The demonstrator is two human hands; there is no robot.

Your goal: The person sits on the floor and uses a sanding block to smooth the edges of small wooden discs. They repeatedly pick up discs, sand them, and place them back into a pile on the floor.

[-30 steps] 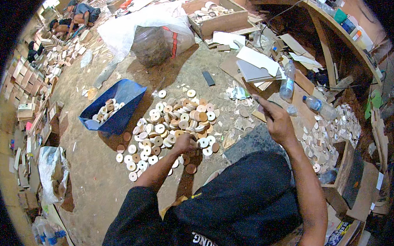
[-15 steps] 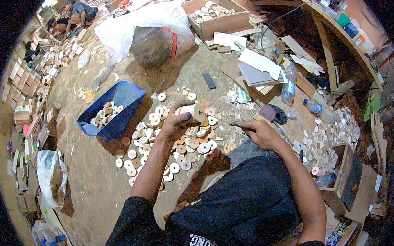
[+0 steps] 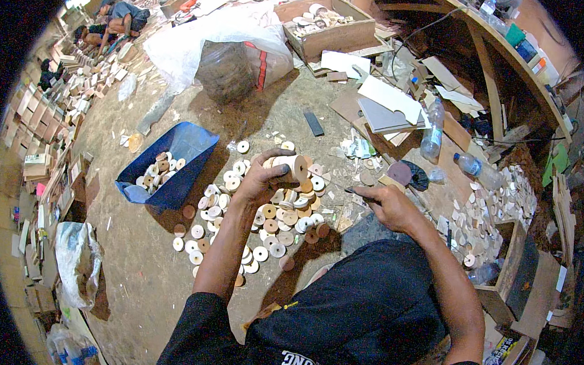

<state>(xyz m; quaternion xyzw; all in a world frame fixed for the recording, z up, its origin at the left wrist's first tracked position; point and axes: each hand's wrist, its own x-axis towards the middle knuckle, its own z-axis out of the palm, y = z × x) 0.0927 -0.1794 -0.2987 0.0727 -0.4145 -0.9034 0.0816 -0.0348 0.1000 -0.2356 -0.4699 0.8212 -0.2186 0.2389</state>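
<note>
Left of the disc pile (image 3: 270, 211), a blue container (image 3: 190, 151).

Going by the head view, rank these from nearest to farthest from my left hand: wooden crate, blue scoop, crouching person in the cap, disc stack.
1. Disc stack: held in the left hand.
2. Blue scoop: off to the left.
3. Wooden crate: well ahead, slightly right.
4. Crouching person in the cap: far background, upper left.

Left hand (image 3: 260, 182) now up off the disc pile (image 3: 290, 218) with a disc stack (image 3: 299, 169), right hand (image 3: 393, 206) nearer.
</note>
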